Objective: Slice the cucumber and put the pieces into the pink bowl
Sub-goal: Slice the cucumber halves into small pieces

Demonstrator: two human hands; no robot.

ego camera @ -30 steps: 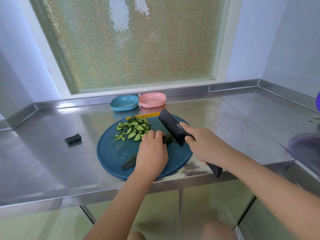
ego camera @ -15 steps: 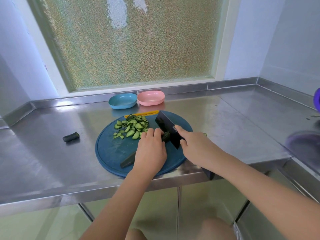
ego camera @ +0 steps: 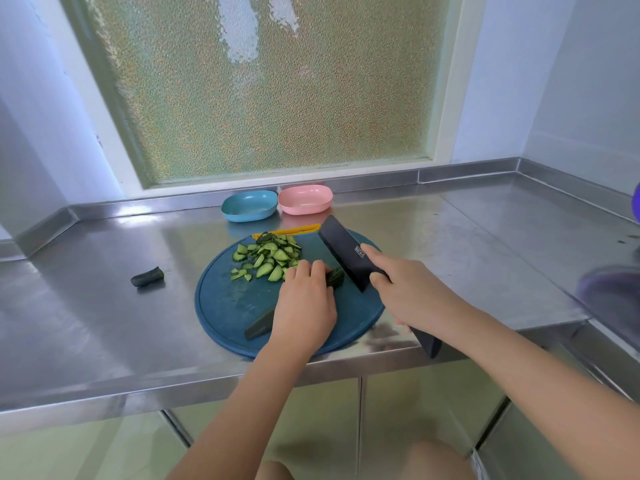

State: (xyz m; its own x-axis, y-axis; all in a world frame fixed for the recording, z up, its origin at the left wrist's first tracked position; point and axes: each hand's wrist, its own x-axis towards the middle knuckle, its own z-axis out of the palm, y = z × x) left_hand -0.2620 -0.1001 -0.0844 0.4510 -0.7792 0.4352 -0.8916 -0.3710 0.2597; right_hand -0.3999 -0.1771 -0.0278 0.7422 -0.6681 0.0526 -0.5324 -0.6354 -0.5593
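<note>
1. One dark green cucumber [ego camera: 334, 277] lies slantwise near the middle of the round blue cutting board [ego camera: 225, 306]. Its cut end shows past the fingertips. Its tapered end pokes out below the palm, toward the board's front left.
2. Our left hand [ego camera: 304, 306] arches over the cucumber, fingers curled down on it, pinning it to the board.
3. Our right hand [ego camera: 412, 296] grasps the black knife [ego camera: 346, 254] by the handle, forefinger laid on the blade. The blade stands just right of the cut end; we cannot tell whether its edge meets the board.
4. Many cut pieces [ego camera: 270, 256], pale green with dark rind, are heaped on the board's back part.
5. Pink bowl [ego camera: 304, 199] sits behind the board by the counter's raised back lip, with a blue bowl [ego camera: 249, 206] just beside it on the left.
6. Yellow strip [ego camera: 294, 231] lies at the board's back rim.
7. Cucumber stub [ego camera: 147, 277] lies on the steel counter [ego camera: 104, 323], well left of the board.
8. Edges: the board's front rim reaches the counter's front edge, and the knife's handle butt juts past it. Bare steel runs from the board left to the stub, and right to a blurred purple thing [ego camera: 613, 292].
</note>
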